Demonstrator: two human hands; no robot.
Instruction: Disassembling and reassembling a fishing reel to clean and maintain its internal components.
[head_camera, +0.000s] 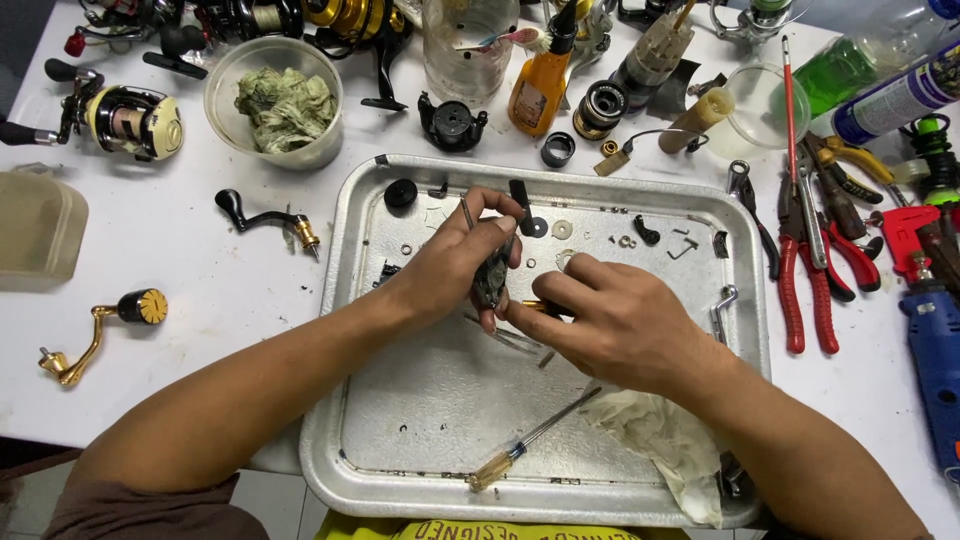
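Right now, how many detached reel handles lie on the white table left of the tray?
2. A black-knobbed reel handle lies beside the metal tray, and a gold reel handle lies nearer the table's left edge. Others may be hidden among the clutter at the top.

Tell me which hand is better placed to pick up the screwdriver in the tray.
The right hand, probably. The screwdriver lies just below it near the tray's front edge. The left hand grips the dark part farther away.
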